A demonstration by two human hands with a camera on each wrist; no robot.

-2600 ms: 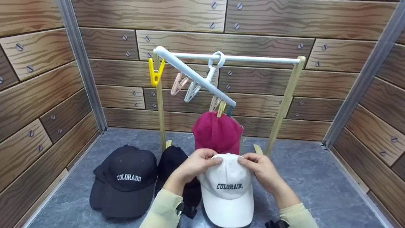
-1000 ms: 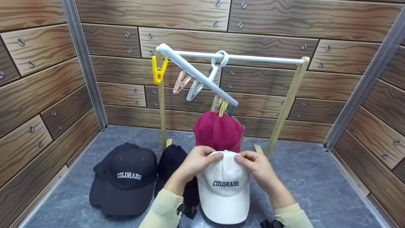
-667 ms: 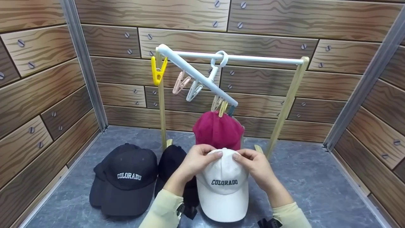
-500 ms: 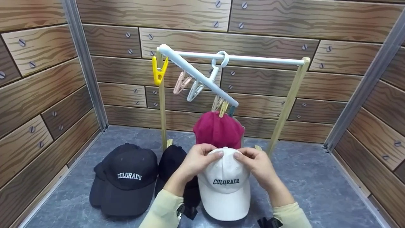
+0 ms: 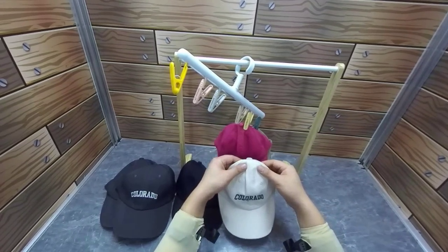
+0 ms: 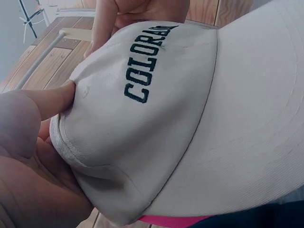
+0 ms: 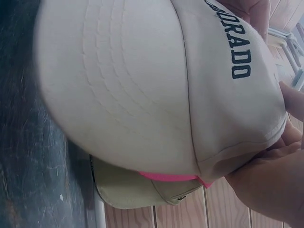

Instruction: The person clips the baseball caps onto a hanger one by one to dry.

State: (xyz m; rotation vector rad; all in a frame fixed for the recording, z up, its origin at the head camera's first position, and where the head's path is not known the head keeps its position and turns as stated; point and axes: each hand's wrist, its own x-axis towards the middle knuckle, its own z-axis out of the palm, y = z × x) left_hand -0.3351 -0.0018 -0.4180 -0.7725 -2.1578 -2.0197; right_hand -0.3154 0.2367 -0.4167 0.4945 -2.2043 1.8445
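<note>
A white baseball cap [image 5: 249, 217] lettered COLORADO is held upright, brim toward the camera. My left hand [image 5: 216, 176] pinches its crown near the top on the left, thumb in front. On the right side of the crown, my right hand [image 5: 288, 180] pinches it likewise. Directly behind hangs a maroon cap [image 5: 241, 141], its lower part hidden by the white one. A yellow clothespin [image 5: 247, 120] grips the maroon cap's top, beneath a pale blue hanger [image 5: 217, 78]. In the right wrist view, a beige cap [image 7: 128, 185] shows behind the white brim.
A black COLORADO cap [image 5: 145, 196] lies at left, overlapping another dark one. A further black cap [image 5: 189, 175] is partly behind my left arm. The hanger hooks on a wooden rack's white rod [image 5: 294, 65]. Its other clips include a bright yellow clip [image 5: 178, 78] and a pink clothespin [image 5: 202, 91].
Both hands have raised the white cap a little, so it covers more of the maroon cap. Their pinch on the crown stays the same. The head view has shifted slightly.
</note>
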